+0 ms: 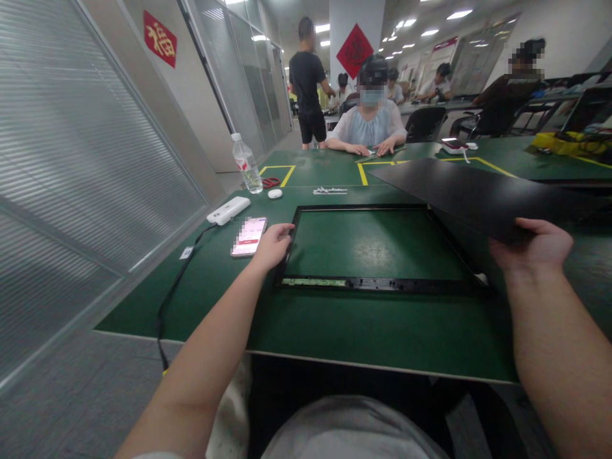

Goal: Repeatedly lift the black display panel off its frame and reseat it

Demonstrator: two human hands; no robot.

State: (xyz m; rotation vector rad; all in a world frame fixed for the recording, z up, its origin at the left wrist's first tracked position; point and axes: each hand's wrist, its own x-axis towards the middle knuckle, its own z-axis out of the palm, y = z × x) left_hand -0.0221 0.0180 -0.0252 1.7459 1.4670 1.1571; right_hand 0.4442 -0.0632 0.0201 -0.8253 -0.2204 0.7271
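Head view: a green table [335, 325] carries the work. Over its right side a large dark panel [468, 191] is held up and tilted, its left part overhanging the far right corner of a black rectangular frame [382, 284]; whether they touch there I cannot tell. That frame lies flat in front of the person, long axis running left to right, so from the grip on the panel it sits to the left and lower. Of the 2 hands, the right hand [538, 245] is closed on the panel's near edge, well apart from the frame's left side; the left hand [275, 245] is nearer that side, fingers partly curled at the left rail, though whether they pinch it or just rest there is unclear. Smaller, a green circuit strip [314, 282] sits in the left half of the near rail; smallest, a white piece [481, 278] is at the near right corner.
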